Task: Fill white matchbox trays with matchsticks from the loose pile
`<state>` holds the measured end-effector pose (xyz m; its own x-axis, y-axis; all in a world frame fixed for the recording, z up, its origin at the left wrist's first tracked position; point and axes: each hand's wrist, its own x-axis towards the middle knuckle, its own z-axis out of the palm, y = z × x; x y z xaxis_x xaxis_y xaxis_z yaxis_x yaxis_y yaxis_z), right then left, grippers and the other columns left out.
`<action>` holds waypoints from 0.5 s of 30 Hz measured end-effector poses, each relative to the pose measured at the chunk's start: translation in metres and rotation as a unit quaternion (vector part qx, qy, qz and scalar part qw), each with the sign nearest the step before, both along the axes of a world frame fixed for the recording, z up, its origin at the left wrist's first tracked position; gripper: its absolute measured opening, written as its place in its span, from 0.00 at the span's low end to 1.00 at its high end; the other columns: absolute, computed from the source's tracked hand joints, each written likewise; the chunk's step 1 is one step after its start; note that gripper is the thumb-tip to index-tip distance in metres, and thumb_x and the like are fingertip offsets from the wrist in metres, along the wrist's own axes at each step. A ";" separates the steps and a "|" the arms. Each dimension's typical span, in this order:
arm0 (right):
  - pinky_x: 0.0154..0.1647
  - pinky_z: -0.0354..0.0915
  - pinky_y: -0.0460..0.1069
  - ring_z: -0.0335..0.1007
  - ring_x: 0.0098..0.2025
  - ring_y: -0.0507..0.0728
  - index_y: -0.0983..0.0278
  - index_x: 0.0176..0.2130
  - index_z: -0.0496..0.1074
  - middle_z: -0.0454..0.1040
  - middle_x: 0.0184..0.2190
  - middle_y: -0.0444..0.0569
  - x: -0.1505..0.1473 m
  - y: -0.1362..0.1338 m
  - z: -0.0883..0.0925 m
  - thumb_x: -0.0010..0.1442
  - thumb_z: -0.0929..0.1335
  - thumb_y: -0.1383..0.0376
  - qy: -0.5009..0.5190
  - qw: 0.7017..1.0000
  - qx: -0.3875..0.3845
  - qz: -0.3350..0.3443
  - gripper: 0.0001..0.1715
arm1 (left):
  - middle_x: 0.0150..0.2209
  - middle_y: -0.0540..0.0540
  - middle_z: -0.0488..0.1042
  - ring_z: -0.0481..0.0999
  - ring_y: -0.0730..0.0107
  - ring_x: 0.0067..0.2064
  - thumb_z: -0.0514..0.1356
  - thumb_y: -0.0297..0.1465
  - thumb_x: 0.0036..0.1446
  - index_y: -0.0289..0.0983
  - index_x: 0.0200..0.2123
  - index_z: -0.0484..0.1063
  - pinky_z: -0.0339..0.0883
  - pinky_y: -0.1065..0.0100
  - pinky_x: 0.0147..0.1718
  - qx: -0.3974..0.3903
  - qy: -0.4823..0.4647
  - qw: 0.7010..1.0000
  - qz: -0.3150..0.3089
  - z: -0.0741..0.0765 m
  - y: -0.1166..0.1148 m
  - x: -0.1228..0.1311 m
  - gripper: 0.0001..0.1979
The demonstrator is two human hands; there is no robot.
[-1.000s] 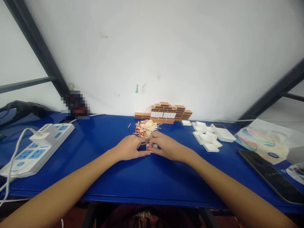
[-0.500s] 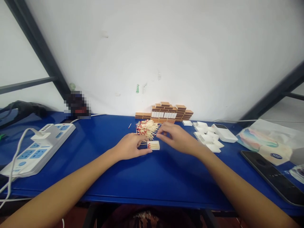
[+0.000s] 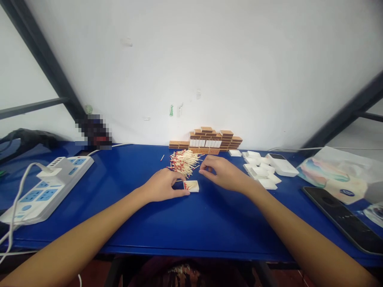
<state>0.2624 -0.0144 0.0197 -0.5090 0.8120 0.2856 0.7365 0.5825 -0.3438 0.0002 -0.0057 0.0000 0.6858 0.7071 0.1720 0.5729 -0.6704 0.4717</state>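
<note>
With my left hand (image 3: 163, 185) I am holding the left end of a small tray (image 3: 194, 190) between thumb and fingers, and matches (image 3: 189, 185) are lying in it, red heads toward that hand. My right hand (image 3: 220, 171) is hovering with curled fingers just beside a heap of loose matches (image 3: 184, 162); I cannot tell whether it is gripping any. Behind the heap, brown matchboxes (image 3: 228, 138) are standing stacked near the wall (image 3: 209, 59). To the right, more white trays (image 3: 259, 172) are lying jumbled on the blue table (image 3: 179, 227), and a phone (image 3: 338, 219) is resting near a tissue packet (image 3: 332, 175). On the left, a power strip (image 3: 36, 195) is lying.
</note>
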 end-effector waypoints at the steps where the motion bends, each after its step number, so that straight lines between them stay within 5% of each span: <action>1: 0.39 0.64 0.49 0.69 0.37 0.56 0.64 0.37 0.75 0.74 0.37 0.51 0.000 0.000 0.000 0.67 0.67 0.66 0.001 1.000 -0.002 0.000 0.07 | 0.21 0.56 0.63 0.60 0.75 0.23 0.66 0.50 0.57 0.40 0.42 0.81 0.49 0.71 0.25 -0.002 0.007 1.000 -0.005 0.000 0.000 0.001 0.21; 15: 0.31 0.53 0.47 0.61 0.29 0.52 0.63 0.33 0.76 0.69 0.26 0.44 -0.018 -0.016 0.001 0.56 0.67 0.75 -0.042 0.995 -0.051 0.080 0.10 | 0.23 0.53 0.69 0.66 0.73 0.24 0.65 0.48 0.59 0.40 0.42 0.79 0.50 0.70 0.26 0.047 0.022 0.999 0.003 -0.002 0.000 0.003 0.18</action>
